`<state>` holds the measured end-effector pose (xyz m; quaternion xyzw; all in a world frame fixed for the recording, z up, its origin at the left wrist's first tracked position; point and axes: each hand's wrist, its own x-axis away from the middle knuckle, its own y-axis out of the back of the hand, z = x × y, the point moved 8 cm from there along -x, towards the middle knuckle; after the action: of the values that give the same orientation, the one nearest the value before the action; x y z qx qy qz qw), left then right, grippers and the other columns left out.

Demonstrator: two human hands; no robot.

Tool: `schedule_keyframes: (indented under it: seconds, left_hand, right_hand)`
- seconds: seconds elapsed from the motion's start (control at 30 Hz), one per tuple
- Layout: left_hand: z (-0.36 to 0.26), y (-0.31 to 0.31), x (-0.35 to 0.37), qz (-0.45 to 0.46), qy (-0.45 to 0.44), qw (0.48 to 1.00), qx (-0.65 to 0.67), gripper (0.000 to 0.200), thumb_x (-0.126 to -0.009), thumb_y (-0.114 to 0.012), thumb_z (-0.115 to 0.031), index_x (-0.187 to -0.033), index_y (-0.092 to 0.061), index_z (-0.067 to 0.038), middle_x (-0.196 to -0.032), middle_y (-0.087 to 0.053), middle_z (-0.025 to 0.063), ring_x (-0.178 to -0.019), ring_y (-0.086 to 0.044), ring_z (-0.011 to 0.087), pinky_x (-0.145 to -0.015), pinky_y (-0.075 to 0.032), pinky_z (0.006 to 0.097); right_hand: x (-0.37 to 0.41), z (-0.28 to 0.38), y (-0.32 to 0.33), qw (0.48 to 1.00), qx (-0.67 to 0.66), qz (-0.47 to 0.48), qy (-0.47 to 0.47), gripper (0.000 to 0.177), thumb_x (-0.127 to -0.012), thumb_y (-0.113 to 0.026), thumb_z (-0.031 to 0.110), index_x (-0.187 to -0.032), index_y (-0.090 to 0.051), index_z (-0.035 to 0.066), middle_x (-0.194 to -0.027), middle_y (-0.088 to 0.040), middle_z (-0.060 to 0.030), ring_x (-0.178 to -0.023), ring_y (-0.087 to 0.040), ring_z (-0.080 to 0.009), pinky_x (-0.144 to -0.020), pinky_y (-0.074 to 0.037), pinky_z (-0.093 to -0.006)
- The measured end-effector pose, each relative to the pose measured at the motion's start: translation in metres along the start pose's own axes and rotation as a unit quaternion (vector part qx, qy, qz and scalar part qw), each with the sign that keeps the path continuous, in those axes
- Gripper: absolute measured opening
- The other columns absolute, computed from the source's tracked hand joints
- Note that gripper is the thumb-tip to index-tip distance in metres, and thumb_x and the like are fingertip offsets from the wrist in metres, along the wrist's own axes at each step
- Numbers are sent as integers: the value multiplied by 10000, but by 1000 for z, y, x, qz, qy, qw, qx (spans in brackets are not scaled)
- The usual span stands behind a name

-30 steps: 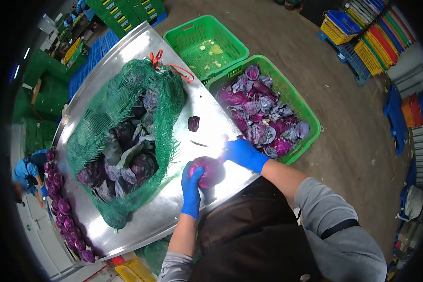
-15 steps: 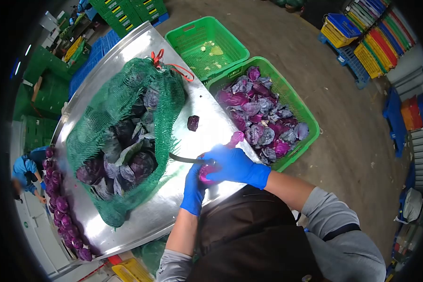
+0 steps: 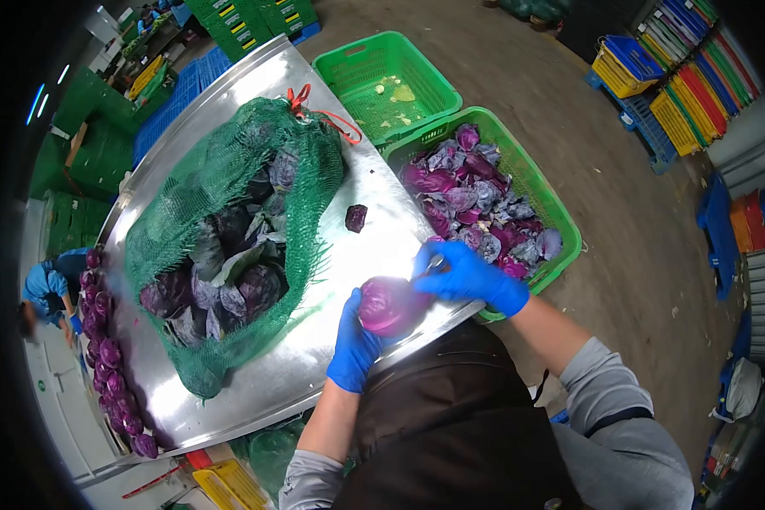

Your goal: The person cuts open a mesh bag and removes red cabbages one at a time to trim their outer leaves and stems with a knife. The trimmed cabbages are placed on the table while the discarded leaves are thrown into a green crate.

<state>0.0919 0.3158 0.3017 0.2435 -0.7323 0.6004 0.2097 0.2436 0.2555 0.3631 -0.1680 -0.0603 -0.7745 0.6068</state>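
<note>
A smooth, peeled red cabbage (image 3: pixel 389 308) is held over the near edge of the steel table (image 3: pixel 310 374). My blue-gloved left hand (image 3: pixel 354 344) grips its left side. At the cabbage's upper right, my gloved right hand (image 3: pixel 466 279) is closed around a knife (image 3: pixel 437 263), of which only a small part shows between the fingers. Loose purple leaf hangs by those fingers, close to the crate's edge. Left of the cabbage lies an open green mesh sack (image 3: pixel 166 221) with several unpeeled red cabbages (image 3: pixel 259 289) inside. A small dark cut piece (image 3: pixel 356 218) rests on the table.
A green crate (image 3: pixel 561 191) full of purple leaves adjoins the table's right edge. Behind it stands another green crate (image 3: pixel 450 89) with a few scraps. Peeled cabbages (image 3: pixel 110 353) line the table's left edge. A person in blue (image 3: pixel 47 285) bends beyond them.
My right hand has moved right, away from my left hand, and the knife blade no longer shows. More of the cabbage is now exposed. The view has shifted slightly.
</note>
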Motion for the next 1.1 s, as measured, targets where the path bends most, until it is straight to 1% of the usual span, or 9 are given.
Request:
schedule_keyframes:
  seconds: [0.1, 0.13, 0.17, 0.27, 0.43, 0.77, 0.87, 0.93, 1.1]
  left_hand:
    - [-8, 8, 6, 26, -45, 998, 29, 554, -845, -585, -375, -1279, -445, -61, -1281, -499, 171, -1168, -493, 348, -946, -387, 612]
    - [-14, 15, 8, 11, -80, 997, -8, 544, -848, -585, -329, -1278, -437, -31, -1274, -494, 179, -1168, -496, 335, -952, -420, 534]
    - [-20, 13, 12, -5, -114, 992, -46, 534, -851, -585, -283, -1277, -428, -2, -1266, -489, 187, -1168, -499, 321, -959, -452, 456]
    - [-31, -7, 27, -37, -197, 957, -209, 588, -772, -675, -154, -1283, -430, 2, -1243, -506, 147, -1127, -522, 243, -944, -460, 350]
    - [-48, -39, 50, -132, -344, 814, -448, 766, -656, -783, -81, -1302, -382, 9, -1213, -509, 125, -1097, -523, 205, -931, -451, 323]
    - [-43, -46, 53, -133, -341, 770, -522, 798, -593, -838, -122, -1249, -405, 16, -1179, -512, 118, -1094, -522, 214, -954, -431, 333]
    - [-47, -30, 51, -105, -350, 776, -514, 829, -552, -856, -120, -1251, -423, -11, -1207, -510, 122, -1125, -510, 220, -974, -420, 336]
    - [-47, -38, 54, -52, -348, 820, -452, 851, -529, -859, -119, -1257, -428, -25, -1235, -501, 125, -1148, -498, 225, -992, -405, 345]
    - [-39, -43, 58, 82, -312, 910, -259, 951, -450, -863, -169, -1288, -429, -55, -1344, -431, 136, -1265, -406, 277, -1077, -317, 400]
  right_hand:
    - [-7, -6, 48, 995, -74, -67, 16, 225, -752, -729, 131, -927, -603, 69, -860, -646, -32, -500, -511, -64, -434, -410, -207]
    - [-5, 7, 79, 952, 180, -230, 88, 249, -753, -726, 136, -954, -601, 60, -875, -645, -35, -547, -541, -93, -481, -443, -234]
    - [9, 37, 85, 817, 416, -370, 151, 274, -754, -724, 142, -982, -599, 52, -889, -643, -38, -594, -572, -123, -528, -476, -260]
    - [2, 41, 36, 897, 253, -229, 280, 403, -746, -724, 159, -1110, -587, 53, -940, -614, -90, -743, -618, -188, -672, -496, -299]
    - [11, 54, -41, 921, 353, -69, 151, 450, -747, -661, 484, -1030, -666, 134, -733, -616, -128, -648, -624, -285, -594, -495, -354]
    - [-6, 24, -40, 885, 419, -46, 196, 230, -703, -645, 314, -811, -683, 115, -674, -603, -136, -556, -592, -300, -524, -482, -380]
    - [-4, 39, -27, 842, 410, -60, 346, 185, -735, -634, 249, -831, -662, 93, -618, -591, -100, -480, -567, -227, -449, -450, -332]
    - [-9, 24, -1, 998, 48, 10, -45, 140, -771, -623, 194, -840, -633, 73, -585, -556, -39, -431, -509, -123, -390, -395, -266]
    - [-18, -25, 41, 990, -85, -89, -68, 117, -778, -634, 163, -830, -615, 60, -586, -537, -21, -398, -448, -74, -360, -353, -227]
